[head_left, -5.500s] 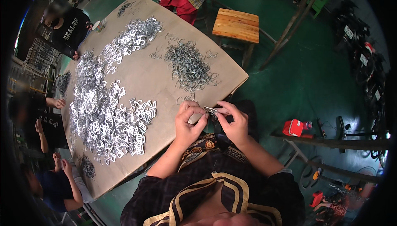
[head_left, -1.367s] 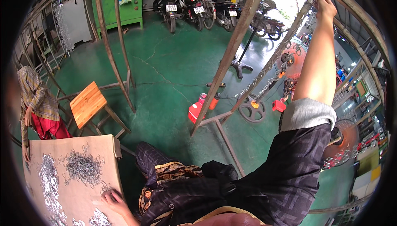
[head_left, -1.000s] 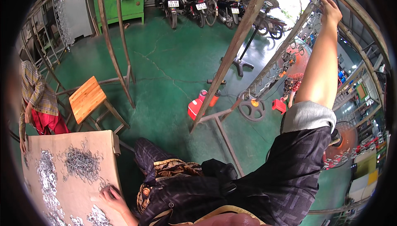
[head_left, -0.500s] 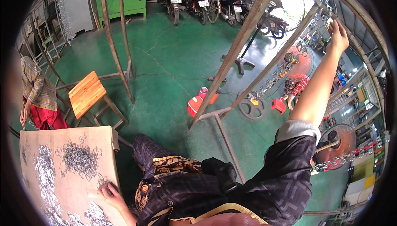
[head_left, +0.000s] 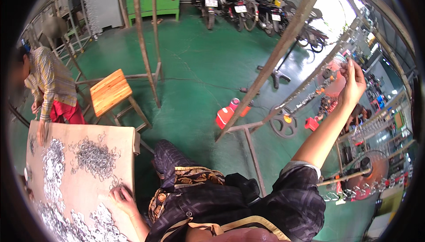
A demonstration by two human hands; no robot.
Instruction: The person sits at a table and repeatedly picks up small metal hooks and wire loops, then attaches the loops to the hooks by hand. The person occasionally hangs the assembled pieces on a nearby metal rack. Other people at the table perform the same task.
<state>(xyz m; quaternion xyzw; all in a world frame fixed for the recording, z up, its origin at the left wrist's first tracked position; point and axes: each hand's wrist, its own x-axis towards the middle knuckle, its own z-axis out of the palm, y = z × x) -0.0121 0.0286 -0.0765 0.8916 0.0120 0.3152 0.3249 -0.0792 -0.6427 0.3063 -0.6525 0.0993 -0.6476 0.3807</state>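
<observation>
My left hand [head_left: 124,201] rests at the right edge of a cardboard-covered table [head_left: 110,131], fingers curled at a few small wire hooks [head_left: 116,183]; what lies under the fingertips is hidden. Beside it spread a pile of dark wire hooks [head_left: 95,155] and a long heap of shiny silver metal pieces [head_left: 54,167]. More silver pieces [head_left: 104,222] lie below my hand. My right hand [head_left: 353,82] is raised far out to the right, thumb and fingers pinched together near a hanging line of small metal pieces [head_left: 325,85]. Anything in that pinch is too small to make out.
A person in a checked shirt [head_left: 57,76] stands at the table's far left, one hand on it. A wooden stool [head_left: 110,92] is beyond the table. Metal frame posts [head_left: 283,51], a red container [head_left: 225,117] and fans [head_left: 367,171] stand around. Motorbikes [head_left: 210,3] line the back.
My right hand has come down from the upper frame bar. My left hand stays among the hooks. The person at left has leaned in and put a hand on the table. The view has shifted.
</observation>
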